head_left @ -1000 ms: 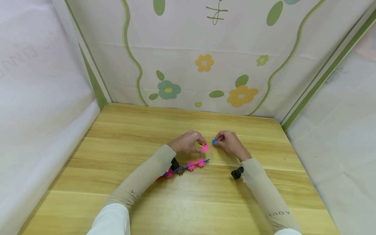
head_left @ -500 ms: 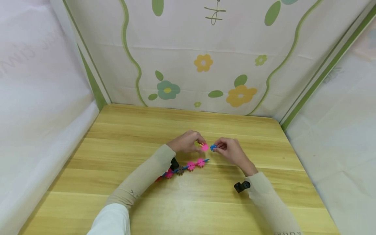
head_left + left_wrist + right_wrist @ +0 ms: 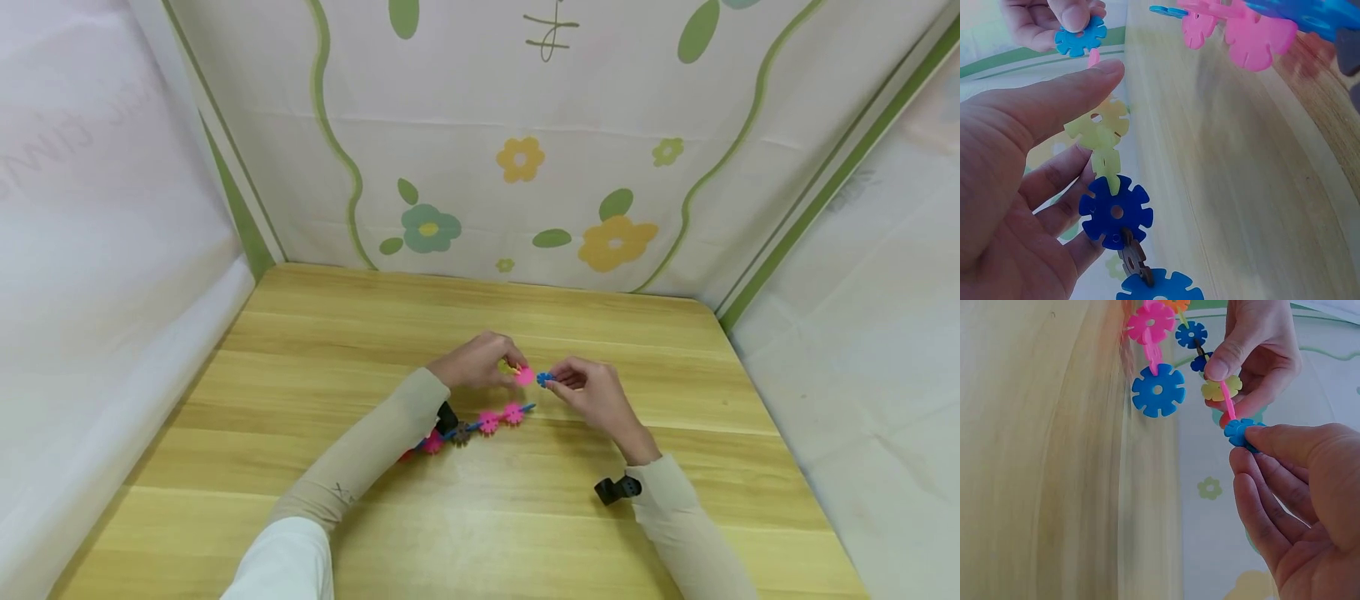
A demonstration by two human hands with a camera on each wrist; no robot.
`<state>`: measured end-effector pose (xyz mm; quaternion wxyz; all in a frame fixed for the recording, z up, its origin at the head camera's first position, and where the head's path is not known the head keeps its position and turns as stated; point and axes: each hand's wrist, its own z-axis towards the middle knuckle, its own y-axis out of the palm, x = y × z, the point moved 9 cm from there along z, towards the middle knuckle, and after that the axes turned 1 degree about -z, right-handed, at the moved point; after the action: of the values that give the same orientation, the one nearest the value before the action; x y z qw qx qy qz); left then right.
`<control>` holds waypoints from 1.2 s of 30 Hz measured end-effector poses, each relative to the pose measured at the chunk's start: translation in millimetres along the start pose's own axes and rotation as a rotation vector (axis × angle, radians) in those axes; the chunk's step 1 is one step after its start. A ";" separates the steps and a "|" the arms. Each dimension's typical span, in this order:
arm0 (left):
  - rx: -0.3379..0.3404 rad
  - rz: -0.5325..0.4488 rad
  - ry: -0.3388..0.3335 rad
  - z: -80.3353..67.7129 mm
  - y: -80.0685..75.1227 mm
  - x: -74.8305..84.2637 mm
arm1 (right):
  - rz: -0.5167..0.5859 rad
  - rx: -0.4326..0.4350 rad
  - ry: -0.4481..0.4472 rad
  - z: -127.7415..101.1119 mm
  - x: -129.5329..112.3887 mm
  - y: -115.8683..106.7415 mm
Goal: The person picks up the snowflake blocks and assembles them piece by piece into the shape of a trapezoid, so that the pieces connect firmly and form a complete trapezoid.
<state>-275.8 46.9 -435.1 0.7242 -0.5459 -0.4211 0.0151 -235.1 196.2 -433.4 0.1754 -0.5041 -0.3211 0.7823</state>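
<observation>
Blue snowflake disc [image 3: 544, 378], pinched in your right hand [image 3: 592, 393], sits just right of the pink disc [image 3: 524, 376] ending the chain gripped by your left hand [image 3: 476, 364], above the wooden table [image 3: 315, 350].

Chain of discs [image 3: 480, 423] on table [image 3: 315, 358], just before both hands, wall behind.
</observation>
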 end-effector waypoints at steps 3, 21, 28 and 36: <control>0.002 -0.008 0.002 0.6 -0.2 0.7 | 0.008 -0.002 -0.006 0.0 -0.4 1.2; -0.012 -0.006 0.008 1.6 4.4 0.8 | 0.010 0.000 -0.011 -2.4 1.5 9.5; -0.022 0.002 0.017 1.7 5.5 3.7 | 0.008 0.035 -0.015 -5.1 2.4 9.5; -0.004 0.033 0.053 5.3 4.9 9.4 | 0.017 0.095 -0.061 -5.4 -3.2 8.1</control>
<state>-270.9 57.5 -433.2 0.7335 -0.5546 -0.3928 0.0116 -228.4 190.1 -438.3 0.1826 -0.4739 -0.2846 0.8131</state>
